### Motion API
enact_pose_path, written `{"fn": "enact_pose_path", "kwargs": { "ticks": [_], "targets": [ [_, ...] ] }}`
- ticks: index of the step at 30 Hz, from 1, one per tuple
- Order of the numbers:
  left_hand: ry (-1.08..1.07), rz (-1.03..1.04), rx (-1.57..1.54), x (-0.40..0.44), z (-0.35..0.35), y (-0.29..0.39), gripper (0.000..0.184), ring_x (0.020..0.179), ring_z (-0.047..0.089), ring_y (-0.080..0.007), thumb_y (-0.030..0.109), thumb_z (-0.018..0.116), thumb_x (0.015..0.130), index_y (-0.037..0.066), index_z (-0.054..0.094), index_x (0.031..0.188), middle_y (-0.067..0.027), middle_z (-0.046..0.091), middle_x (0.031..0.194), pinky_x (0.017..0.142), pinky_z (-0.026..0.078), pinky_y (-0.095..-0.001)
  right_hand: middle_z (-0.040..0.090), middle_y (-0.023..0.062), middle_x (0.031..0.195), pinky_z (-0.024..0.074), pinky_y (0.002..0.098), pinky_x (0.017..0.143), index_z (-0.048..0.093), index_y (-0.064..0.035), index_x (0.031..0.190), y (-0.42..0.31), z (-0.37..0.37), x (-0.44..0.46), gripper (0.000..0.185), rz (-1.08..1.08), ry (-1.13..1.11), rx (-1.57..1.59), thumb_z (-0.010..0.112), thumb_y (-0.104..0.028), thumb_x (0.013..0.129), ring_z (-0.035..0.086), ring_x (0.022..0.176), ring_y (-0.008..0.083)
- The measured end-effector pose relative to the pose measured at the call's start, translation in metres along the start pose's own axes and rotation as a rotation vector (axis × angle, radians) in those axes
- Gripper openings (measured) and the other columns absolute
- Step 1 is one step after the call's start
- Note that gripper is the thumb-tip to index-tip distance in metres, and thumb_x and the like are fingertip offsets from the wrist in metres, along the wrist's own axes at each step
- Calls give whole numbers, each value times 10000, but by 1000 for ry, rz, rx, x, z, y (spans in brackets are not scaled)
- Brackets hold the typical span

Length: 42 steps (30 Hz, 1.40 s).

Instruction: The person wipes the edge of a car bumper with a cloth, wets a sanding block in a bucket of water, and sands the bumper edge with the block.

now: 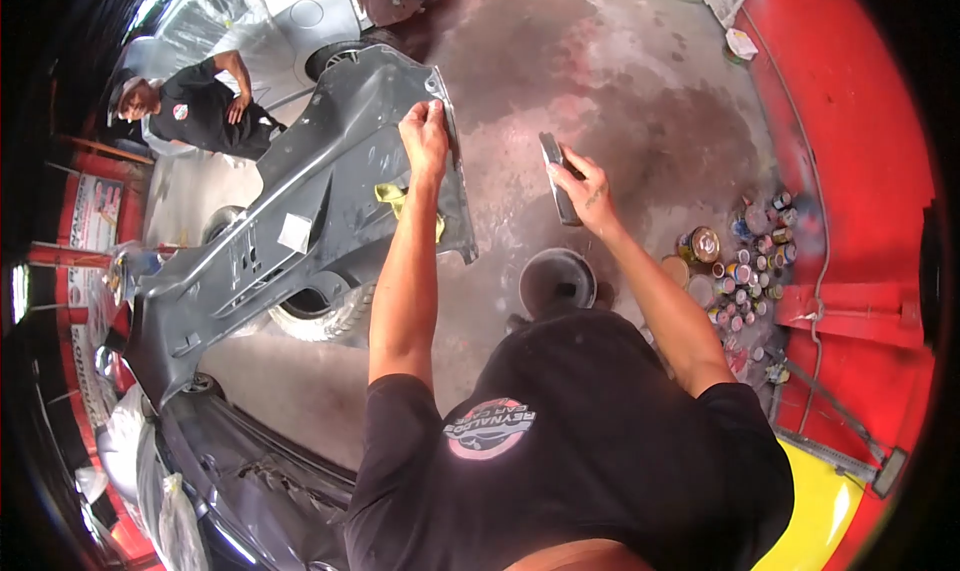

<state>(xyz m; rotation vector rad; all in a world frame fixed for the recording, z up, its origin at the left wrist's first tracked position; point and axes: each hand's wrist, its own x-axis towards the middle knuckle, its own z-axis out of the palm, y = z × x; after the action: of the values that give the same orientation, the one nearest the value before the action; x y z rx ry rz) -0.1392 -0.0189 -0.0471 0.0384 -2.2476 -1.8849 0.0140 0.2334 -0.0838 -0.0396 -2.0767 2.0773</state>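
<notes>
My left hand (427, 139) is closed in a pinch at the upper right edge of a large grey car bumper (350, 141). Whether something small is also between those fingers is hidden. In my right hand (588, 189) is a long, dark sanding block (559, 183), held by its side above the floor and apart from the bumper. A yellow-green cloth (392, 199) lies on the bumper beside my left forearm. Farther left, a white square of paper (294, 233) rests on the same grey surface.
A bucket (557, 279) stands on the floor close in front of me. Several paint cans (745, 271) crowd the floor by the red wall (850, 121). Beyond the bumper, another person (205, 106) leans over. A dark car part (260, 461) lies at lower left.
</notes>
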Motion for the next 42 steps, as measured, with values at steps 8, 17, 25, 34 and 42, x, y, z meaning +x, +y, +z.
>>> {"fn": "enact_pose_path", "kwargs": {
  "ticks": [8,17,25,34,42],
  "targets": [
    [-203,-4,19,-121,-42,8,758,1197,644,-284,279,782,936,-29,440,1539,-201,644,1334,970,550,-397,617,216,1220,504,400,960,658,-125,1405,-40,40,32,571,-164,-42,-387,795,-356,900,618,1146,325],
    [-166,84,173,-183,-25,-2,934,1526,361,-347,-101,536,683,-94,294,1585,-282,416,1597,1264,258,-387,539,209,1217,522,488,942,655,-194,1409,-60,112,32,563,-586,-136,-785,781,-353,884,584,1129,408],
    [-202,54,18,-186,-31,4,920,1536,352,-318,-133,524,689,-81,321,1585,-266,431,1598,1260,271,-380,514,231,1259,516,505,880,657,-190,1398,-72,115,57,540,-460,-119,-856,736,-411,912,566,1145,409],
    [-181,89,34,-185,-27,-8,903,1526,374,-317,-119,533,696,-70,348,1578,-243,422,1613,1263,277,-383,540,207,1193,535,484,931,659,-213,1419,-77,110,61,567,-422,-106,-907,773,-377,888,592,1121,399],
    [-179,57,-72,-195,-26,0,920,1547,332,-314,-131,527,677,-69,348,1578,-244,400,1626,1278,245,-396,491,272,1414,515,499,1029,604,-225,1461,-92,110,44,584,-293,-296,-843,711,-441,930,547,1286,448]
  ]
}}
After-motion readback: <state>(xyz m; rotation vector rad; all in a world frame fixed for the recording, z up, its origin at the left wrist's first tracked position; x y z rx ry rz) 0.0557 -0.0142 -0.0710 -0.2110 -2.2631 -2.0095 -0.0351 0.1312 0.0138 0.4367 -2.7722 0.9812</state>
